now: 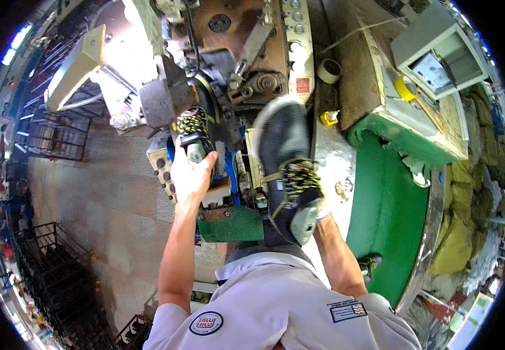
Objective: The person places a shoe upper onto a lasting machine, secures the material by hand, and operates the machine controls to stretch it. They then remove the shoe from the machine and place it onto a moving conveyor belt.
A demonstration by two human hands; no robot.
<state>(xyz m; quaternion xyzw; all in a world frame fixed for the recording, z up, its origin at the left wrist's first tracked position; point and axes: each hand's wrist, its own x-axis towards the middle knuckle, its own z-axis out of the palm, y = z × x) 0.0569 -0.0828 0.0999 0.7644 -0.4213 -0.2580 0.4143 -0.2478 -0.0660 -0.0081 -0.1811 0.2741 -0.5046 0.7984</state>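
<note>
My left hand (189, 178) is closed around the grey heel of a black shoe (193, 129) with yellow-and-black laces. That shoe's toe end points into a machine (238, 35) and is hidden under a dark metal block (162, 96). A second, matching black shoe (284, 137) is held up in front of my body, toe pointing away from me, slightly blurred. My right hand (323, 211) grips it near the grey heel; most of its fingers are hidden behind the shoe. Below the machine's working area is a green metal guard (229, 224).
To the right stands a worn bench (375, 70) with a yellow tape roll (405, 88) and a grey open-fronted box (439, 52). A small yellow bottle (329, 118) sits beside the machine. Metal racks (54, 134) line the left. Another black shoe (370, 262) shows by my right arm.
</note>
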